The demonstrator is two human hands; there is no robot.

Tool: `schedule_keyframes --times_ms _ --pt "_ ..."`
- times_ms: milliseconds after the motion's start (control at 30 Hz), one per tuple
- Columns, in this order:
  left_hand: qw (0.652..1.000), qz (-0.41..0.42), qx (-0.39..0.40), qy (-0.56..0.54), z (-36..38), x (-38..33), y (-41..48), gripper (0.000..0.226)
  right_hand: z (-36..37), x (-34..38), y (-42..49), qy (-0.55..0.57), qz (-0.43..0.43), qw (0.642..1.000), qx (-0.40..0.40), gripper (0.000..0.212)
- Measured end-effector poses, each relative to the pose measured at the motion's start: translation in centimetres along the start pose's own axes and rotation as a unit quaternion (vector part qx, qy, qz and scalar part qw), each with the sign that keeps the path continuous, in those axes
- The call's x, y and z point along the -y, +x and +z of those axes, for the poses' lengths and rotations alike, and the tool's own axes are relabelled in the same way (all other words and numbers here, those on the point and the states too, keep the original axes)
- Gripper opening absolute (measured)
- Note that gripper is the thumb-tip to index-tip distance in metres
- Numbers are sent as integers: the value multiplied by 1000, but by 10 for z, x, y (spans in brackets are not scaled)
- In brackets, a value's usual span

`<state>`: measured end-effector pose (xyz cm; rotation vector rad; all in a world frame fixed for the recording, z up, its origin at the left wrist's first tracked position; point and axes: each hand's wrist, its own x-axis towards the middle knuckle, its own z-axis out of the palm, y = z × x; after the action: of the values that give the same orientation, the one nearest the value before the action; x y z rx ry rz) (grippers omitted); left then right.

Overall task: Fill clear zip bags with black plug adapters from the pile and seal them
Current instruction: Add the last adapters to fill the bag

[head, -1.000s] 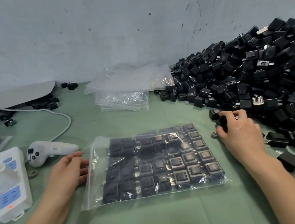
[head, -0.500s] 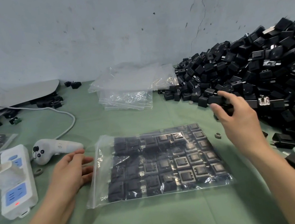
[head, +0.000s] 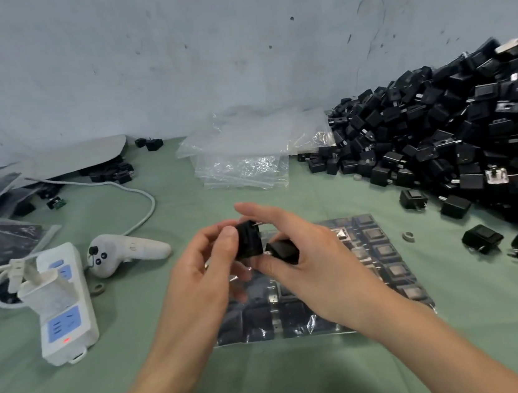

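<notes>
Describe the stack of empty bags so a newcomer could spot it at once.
Start at the big pile of black adapters heaped against the wall on the right. Just left of its foot, on the green table near the wall, lies the stack of empty bags. Unlike the filled bag lying nearer the person, it is see-through and holds no adapters.

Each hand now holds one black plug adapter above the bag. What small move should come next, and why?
Probably lower the left hand and slide its black square plug adapter into the clear plastic zip bag. The right hand holds a second black adapter, and the bag lies flat just beneath both hands, already showing rows of adapters. Its mouth is hidden by the hands.
</notes>
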<state>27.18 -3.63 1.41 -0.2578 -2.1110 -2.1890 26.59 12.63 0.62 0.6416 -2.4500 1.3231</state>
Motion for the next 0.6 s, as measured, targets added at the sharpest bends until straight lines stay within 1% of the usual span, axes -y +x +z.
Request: schedule_keyframes --times_ms 67,133,167,200,267,300,367,433,500,600 --pt "998 -32 28 -36 -5 0 -2 38 2 0 -1 -15 -7 1000 9 64" --pt "997 -52 32 -53 -9 0 -1 39 4 0 -2 -47 -27 998 13 63" --pt "997 -57 14 -49 -12 0 2 34 4 0 -2 -63 -31 997 14 63" --pt "996 -62 -18 -56 -15 1 5 25 3 -1 -1 -71 -27 997 13 63" --pt "986 -82 -104 -103 -28 3 13 6 -1 -5 0 -55 -2 998 -11 57" --pt "977 -94 -140 -129 -37 4 17 3 -4 -7 1 -30 14 999 -34 51" --pt "964 -114 -184 -156 -57 6 23 8 -9 -11 2 30 50 995 -78 39" --pt "955 -138 -210 -154 -75 10 25 10 -12 -15 4 56 88 989 -107 28" --pt "951 -169 -222 -131 -82 16 27 15 -14 -17 6 68 119 981 -139 20" --pt "954 -202 -205 -88 -83 25 28 15 -16 -21 7 78 141 973 -166 17"
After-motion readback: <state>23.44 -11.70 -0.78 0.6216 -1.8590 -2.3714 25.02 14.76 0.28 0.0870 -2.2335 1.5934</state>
